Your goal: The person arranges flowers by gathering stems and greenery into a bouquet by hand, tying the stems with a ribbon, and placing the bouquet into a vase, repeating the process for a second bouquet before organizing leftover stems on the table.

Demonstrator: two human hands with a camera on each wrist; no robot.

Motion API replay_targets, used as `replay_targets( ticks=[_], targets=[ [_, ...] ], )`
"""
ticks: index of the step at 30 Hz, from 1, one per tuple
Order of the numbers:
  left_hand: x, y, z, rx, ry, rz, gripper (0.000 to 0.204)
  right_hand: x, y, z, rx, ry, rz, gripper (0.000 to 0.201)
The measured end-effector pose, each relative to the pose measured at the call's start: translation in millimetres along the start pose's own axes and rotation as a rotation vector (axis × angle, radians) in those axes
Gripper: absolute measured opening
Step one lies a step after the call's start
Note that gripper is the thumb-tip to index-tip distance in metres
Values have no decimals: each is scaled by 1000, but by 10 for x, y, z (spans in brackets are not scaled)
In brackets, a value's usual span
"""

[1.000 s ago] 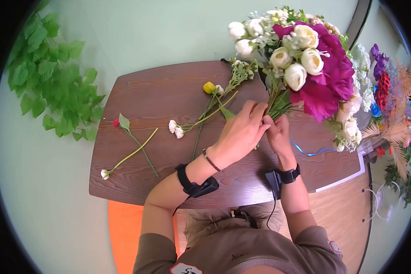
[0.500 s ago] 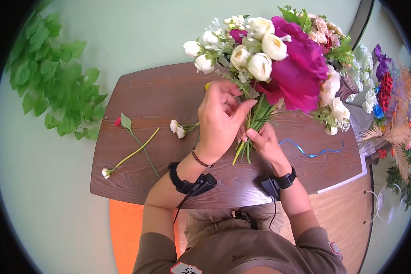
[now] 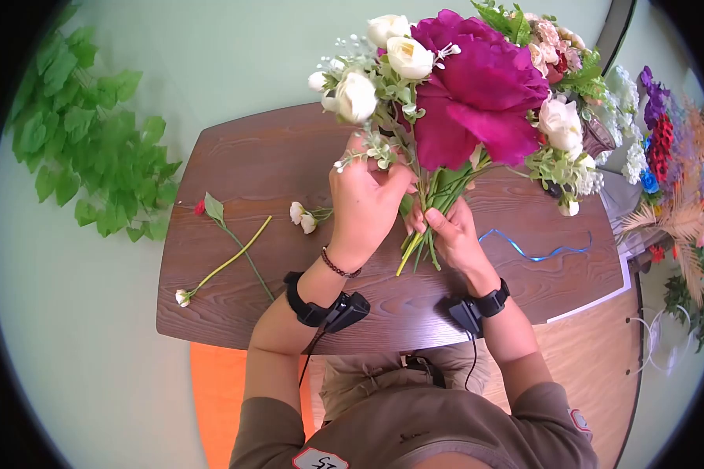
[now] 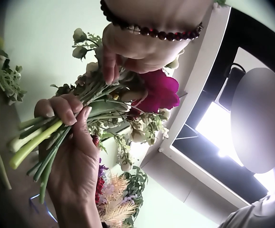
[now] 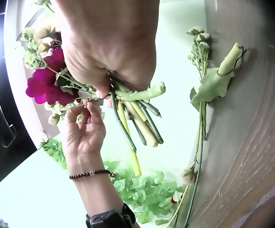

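Note:
A bouquet with a large magenta bloom (image 3: pixel 477 94) and white flowers (image 3: pixel 356 95) is held over the table. The right hand (image 3: pixel 455 238) grips its stems (image 3: pixel 434 207), cut ends pointing down toward the person. The left hand (image 3: pixel 368 203), wearing a beaded bracelet, has bent fingers at the upper stems on the bouquet's left side, partly behind small leaves. In the left wrist view the right hand (image 4: pixel 73 161) wraps the stem bundle (image 4: pixel 56 128), with the left hand (image 4: pixel 137 47) above. In the right wrist view the left thumb and finger (image 5: pixel 87 111) meet at the stems.
On the wooden table (image 3: pixel 235 172) lie a red flower (image 3: pixel 199 208), a white flower on a yellow-green stem (image 3: pixel 183 298), small white blooms (image 3: pixel 308 223) and a blue ribbon (image 3: pixel 536 258). Green foliage (image 3: pixel 94 133) hangs left; more flowers (image 3: pixel 659 156) stand at the right.
The bouquet has moved left and turned, its magenta bloom facing the camera more. The left hand has moved left and up from beside the right hand. The cut stem ends have come into clear view.

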State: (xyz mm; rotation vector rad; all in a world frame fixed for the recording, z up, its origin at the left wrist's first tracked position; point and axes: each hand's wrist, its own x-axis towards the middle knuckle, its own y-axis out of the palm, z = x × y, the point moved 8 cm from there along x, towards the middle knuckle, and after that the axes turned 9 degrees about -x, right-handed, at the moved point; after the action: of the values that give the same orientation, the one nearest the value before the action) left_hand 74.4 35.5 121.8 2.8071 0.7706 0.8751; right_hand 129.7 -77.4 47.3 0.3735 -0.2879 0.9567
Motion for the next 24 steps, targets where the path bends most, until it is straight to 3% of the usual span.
replay_targets(
  ticks=[3, 11, 15, 17, 19, 22, 23, 24],
  targets=[
    [-29, 4, -40, -153, 22, -45, 10, -20, -30, -1, 50, -11, -34, 27],
    [-18, 59, 139, -579, -147, -37, 7, -8, -82, 30, 132, -46, -57, 25],
    [9, 28, 208, -491, -279, -25, 10, -29, -69, 20, 121, -17, -106, 29],
    [-70, 190, 249, -242, -532, 266, 22, -45, -86, -5, 121, 17, -156, 31],
    [-134, 228, 184, -76, -480, 291, 26, -56, -167, -18, 21, 7, -240, 35],
    [-152, 318, -238, -22, 121, 276, 18, -33, -106, 66, 5, -16, -179, 35],
    [-146, 335, -228, -22, 120, 272, 18, -30, -89, 69, 5, -13, -176, 35],
    [-154, 353, -308, 107, 250, 263, 19, -22, -58, 84, 4, -30, -165, 36]
  ],
)
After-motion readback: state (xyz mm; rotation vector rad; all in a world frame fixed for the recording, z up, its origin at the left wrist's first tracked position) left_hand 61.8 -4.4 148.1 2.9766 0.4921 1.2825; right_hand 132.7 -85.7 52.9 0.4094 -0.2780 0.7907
